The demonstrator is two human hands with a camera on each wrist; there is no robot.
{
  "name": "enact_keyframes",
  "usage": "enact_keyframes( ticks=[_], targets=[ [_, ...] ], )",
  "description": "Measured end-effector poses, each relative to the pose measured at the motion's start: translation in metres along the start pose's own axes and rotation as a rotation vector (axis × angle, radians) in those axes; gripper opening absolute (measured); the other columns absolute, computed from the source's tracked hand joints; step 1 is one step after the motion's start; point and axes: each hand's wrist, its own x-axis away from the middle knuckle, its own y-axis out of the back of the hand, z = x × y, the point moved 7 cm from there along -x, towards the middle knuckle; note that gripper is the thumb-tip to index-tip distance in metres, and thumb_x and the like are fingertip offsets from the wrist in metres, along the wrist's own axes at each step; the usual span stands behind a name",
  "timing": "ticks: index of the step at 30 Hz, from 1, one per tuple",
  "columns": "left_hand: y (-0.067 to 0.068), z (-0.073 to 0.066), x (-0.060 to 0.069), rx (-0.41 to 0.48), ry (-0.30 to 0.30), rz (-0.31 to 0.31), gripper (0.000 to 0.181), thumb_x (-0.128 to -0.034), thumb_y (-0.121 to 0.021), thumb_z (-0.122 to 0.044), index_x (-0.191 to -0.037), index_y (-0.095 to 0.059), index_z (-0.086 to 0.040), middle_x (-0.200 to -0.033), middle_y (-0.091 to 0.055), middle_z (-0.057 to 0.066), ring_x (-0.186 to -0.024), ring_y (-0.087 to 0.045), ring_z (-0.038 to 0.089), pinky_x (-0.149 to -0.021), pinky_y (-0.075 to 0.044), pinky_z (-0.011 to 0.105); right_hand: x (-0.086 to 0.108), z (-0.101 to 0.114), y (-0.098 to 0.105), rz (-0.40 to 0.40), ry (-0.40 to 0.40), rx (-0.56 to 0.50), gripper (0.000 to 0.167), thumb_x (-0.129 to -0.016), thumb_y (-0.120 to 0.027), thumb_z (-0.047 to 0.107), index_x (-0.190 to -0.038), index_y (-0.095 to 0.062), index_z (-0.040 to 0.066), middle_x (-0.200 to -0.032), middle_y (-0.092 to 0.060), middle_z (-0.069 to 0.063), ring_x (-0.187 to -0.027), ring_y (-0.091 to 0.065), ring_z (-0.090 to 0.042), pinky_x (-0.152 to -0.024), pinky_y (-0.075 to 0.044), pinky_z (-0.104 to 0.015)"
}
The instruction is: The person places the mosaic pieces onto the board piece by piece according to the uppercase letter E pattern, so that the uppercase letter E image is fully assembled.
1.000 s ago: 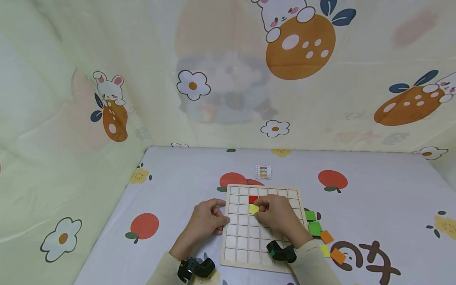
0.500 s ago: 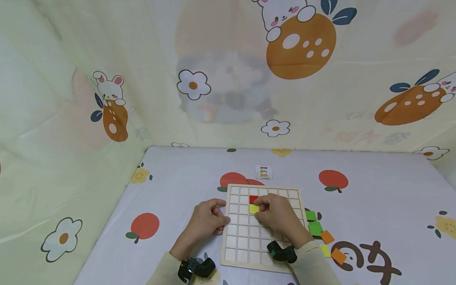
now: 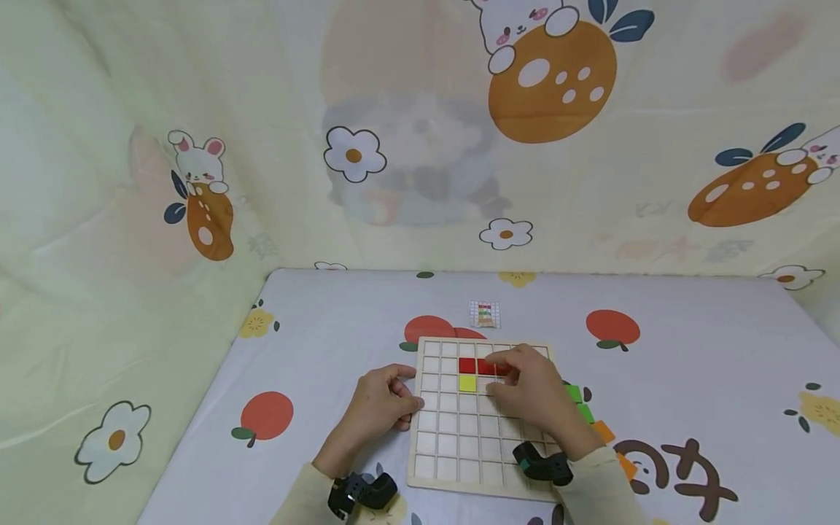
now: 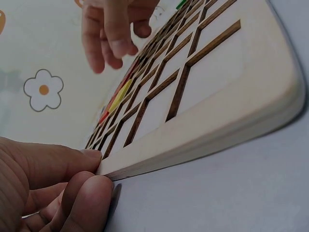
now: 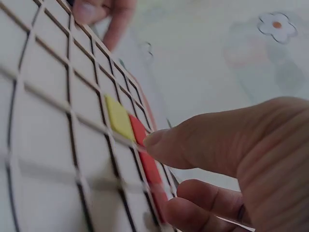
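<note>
A pale wooden grid board (image 3: 447, 445) lies on the table. My left hand (image 3: 377, 401) holds its left edge, thumb and fingers at the rim (image 4: 140, 166). Red tiles (image 3: 467, 365) fill neighbouring cells in a row near the board's far side. Below the leftmost one sits a yellow tile (image 3: 467, 383). My right hand (image 3: 534, 390) hovers over the right end of that row, thumb and fingers apart, with nothing seen between them. From the right wrist, the thumb (image 5: 188, 140) hangs close to the red row (image 5: 152, 169). Part of the board is hidden beneath this hand.
Beyond the board lies a small card (image 3: 485, 314) with a coloured grid pattern. Right of the board, green tiles (image 3: 585, 413) and orange tiles (image 3: 602, 432) lie loose, partly covered by the right arm. A patterned curtain (image 3: 420, 240) rises behind the table.
My right hand has moved right and slightly away from me, from beside the yellow tile. More red tiles now show in the row. The left hand has stayed in place.
</note>
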Motion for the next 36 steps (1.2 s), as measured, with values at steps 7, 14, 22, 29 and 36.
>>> enact_keyframes(
  ticks=[7,14,22,29,36],
  targets=[
    [0.001,0.0,-0.001,0.006,0.009,0.002,0.05,-0.0864,-0.081,-0.001,-0.133,-0.063,0.003,-0.077,-0.064,0.005,-0.051,-0.06,0.01,-0.05,-0.056,0.024,0.015,-0.036,0.04,-0.04,-0.049,0.039,0.041,-0.086,-0.083,0.014,-0.124,-0.073,0.003,-0.101,-0.063,-0.01,-0.083,-0.054,-0.021,-0.061,-0.045,-0.029],
    [0.001,0.0,-0.001,0.007,0.008,0.002,0.05,-0.0865,-0.081,-0.002,-0.133,-0.063,0.003,-0.077,-0.064,0.005,-0.051,-0.06,0.01,-0.05,-0.057,0.024,0.036,-0.069,0.065,0.005,-0.087,0.098,0.037,-0.087,-0.084,0.019,-0.118,-0.075,0.001,-0.097,-0.064,-0.007,-0.08,-0.056,-0.019,-0.059,-0.047,-0.028],
    [0.002,-0.001,-0.001,0.012,0.007,0.005,0.05,-0.0864,-0.081,-0.002,-0.133,-0.063,0.003,-0.077,-0.064,0.005,-0.051,-0.06,0.01,-0.051,-0.057,0.024,0.053,-0.09,0.063,0.151,-0.18,0.06,0.044,-0.084,-0.085,0.023,-0.122,-0.075,0.003,-0.102,-0.061,-0.006,-0.083,-0.052,-0.02,-0.057,-0.048,-0.027],
    [0.001,0.0,-0.001,0.015,0.014,0.005,0.051,-0.086,-0.081,-0.002,-0.133,-0.063,0.003,-0.078,-0.065,0.005,-0.051,-0.061,0.01,-0.051,-0.057,0.025,0.055,-0.092,0.058,0.157,-0.164,0.052,0.041,-0.081,-0.087,0.019,-0.118,-0.077,0.005,-0.097,-0.06,-0.004,-0.081,-0.05,-0.02,-0.057,-0.047,-0.026],
    [0.001,0.001,-0.001,0.019,0.013,0.003,0.051,-0.0858,-0.082,-0.002,-0.133,-0.063,0.003,-0.078,-0.064,0.005,-0.051,-0.061,0.01,-0.051,-0.057,0.026,0.057,-0.093,0.059,0.099,-0.17,0.068,0.024,-0.087,-0.083,0.015,-0.108,-0.079,0.004,-0.092,-0.062,-0.002,-0.077,-0.053,-0.018,-0.055,-0.047,-0.024]
  ],
)
